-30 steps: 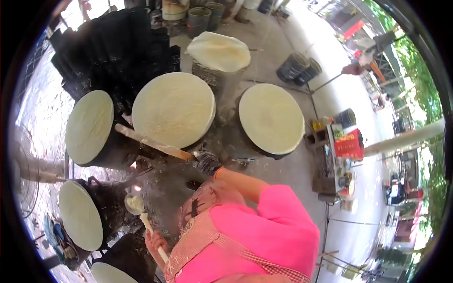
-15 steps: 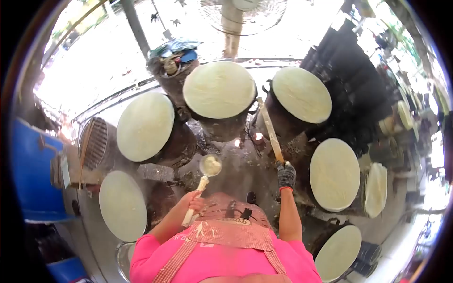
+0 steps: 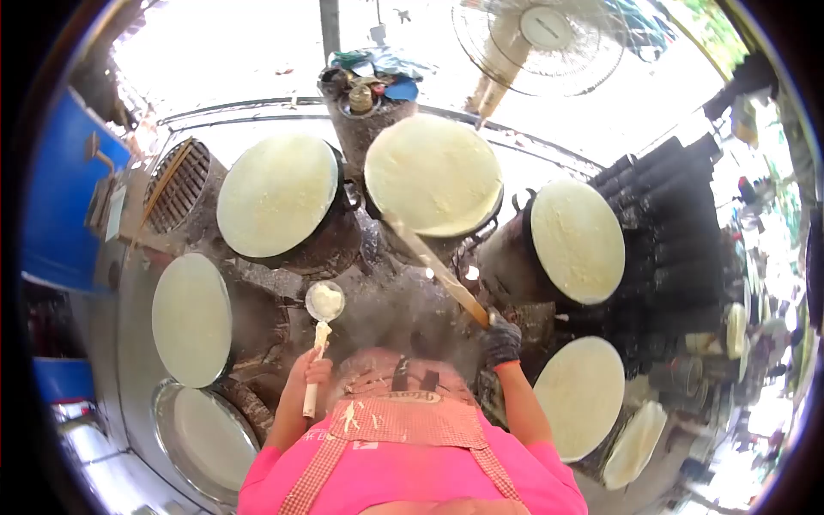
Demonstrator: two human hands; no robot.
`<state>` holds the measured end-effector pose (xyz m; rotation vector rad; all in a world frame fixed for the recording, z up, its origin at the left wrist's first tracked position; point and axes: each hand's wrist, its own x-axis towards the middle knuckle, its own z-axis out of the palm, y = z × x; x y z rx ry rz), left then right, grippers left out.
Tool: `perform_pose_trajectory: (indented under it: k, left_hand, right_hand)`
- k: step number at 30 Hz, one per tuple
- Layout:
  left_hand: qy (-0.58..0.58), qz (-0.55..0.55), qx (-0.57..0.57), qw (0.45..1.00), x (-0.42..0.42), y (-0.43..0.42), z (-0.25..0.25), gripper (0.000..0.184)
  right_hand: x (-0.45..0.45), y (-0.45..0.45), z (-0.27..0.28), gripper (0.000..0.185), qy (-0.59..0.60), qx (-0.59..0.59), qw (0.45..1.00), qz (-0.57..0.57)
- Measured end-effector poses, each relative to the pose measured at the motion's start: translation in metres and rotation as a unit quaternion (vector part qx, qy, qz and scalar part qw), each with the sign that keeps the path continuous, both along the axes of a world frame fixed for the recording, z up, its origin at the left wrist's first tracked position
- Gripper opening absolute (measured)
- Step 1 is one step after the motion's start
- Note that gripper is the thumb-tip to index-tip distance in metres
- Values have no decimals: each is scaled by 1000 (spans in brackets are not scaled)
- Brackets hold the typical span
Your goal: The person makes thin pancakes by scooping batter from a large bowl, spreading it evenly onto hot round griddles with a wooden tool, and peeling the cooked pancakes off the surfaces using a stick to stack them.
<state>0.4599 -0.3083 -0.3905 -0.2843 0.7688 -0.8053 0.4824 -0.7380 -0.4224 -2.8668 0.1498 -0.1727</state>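
Observation:
My left hand [image 3: 314, 372] is closed round the pale handle of a ladle [image 3: 325, 301], whose round bowl has whitish batter in it. In a dark glove with a red cuff, my right hand [image 3: 501, 342] grips a long flat wooden spatula [image 3: 439, 273]. The spatula's far end meets the near-left edge of a round pale sheet [image 3: 433, 174] on the middle griddle. Another pale round sheet [image 3: 279, 195] lies on the griddle to its left, and one more [image 3: 578, 241] to its right. These griddles stand on drum-like stoves.
Nearer me are pale rounds at left [image 3: 192, 320] and right [image 3: 580, 398]. A broad metal pan [image 3: 204, 433] sits at lower left, and a ribbed drum [image 3: 178, 184] at far left. Dark stacked blocks [image 3: 659, 249] stand right. A fan [image 3: 546, 29] is at the back.
My view has turned right. The spatula has swung left from between two griddles to the middle griddle's sheet. The ladle stays in my left hand.

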Motion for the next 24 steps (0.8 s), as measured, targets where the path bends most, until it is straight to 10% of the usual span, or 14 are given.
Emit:
perform_pose_trajectory:
  k: [9, 12, 17, 19, 24]
  left_hand:
    - [35, 81, -23, 996, -32, -57, 47, 28]
    - [50, 98, -26, 994, -52, -55, 32, 28]
    - [30, 152, -31, 987, -74, -44, 8, 35]
    - [44, 187, -4, 981, -77, -43, 16, 34]
    - [-21, 257, -6, 966, -91, -25, 20, 30]
  right_hand:
    - [223, 45, -10, 15, -136, -122, 944, 276]
    - [257, 40, -2, 17, 9, -184, 902, 391]
    - [313, 10, -11, 12, -175, -274, 899, 294]
    - [339, -18, 36, 12, -159, -45, 950, 265]
    - [373, -96, 125, 24, -307, -61, 947, 72]
